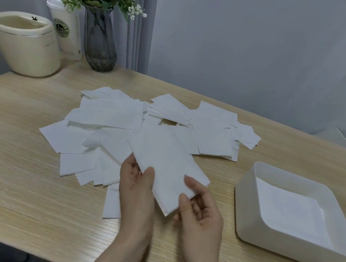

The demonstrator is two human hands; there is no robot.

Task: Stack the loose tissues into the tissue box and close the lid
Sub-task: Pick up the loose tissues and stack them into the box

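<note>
Several loose white tissues (pixel 111 112) lie scattered over the middle of the wooden table. I hold a small stack of folded tissues (pixel 166 166) above the table's near middle. My left hand (pixel 136 184) grips its left edge with the thumb on top. My right hand (pixel 198 205) pinches its lower right corner. The open white tissue box (pixel 245 194) stands to the right, with white tissues (pixel 290 215) lying flat inside. I see no lid on it.
At the back left stand a cream bin (pixel 24 46), a white takeaway cup (pixel 66 30) and a dark glass vase (pixel 99 40) of flowers. A white chair back (pixel 343 139) shows beyond the table's right edge. The wooden table (pixel 22 186) ends close to me.
</note>
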